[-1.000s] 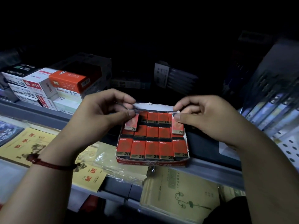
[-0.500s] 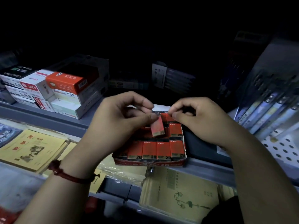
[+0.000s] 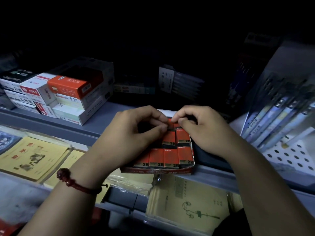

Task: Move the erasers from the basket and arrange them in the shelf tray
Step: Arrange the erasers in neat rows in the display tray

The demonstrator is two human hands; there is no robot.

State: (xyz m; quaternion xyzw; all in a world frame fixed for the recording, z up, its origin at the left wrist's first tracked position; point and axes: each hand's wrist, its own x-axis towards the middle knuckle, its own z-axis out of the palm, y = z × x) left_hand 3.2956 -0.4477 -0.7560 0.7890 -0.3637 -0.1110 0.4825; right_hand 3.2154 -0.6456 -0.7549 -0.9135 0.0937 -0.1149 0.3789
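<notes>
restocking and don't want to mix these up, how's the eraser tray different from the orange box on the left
The tray is open-topped, showing rows of red erasers marked 2B; the orange box is closed. The tray sits at the shelf's front edge; the orange box tops a stack of white boxes, further back and left. Shared: both are reddish and on the same shelf.
</notes>
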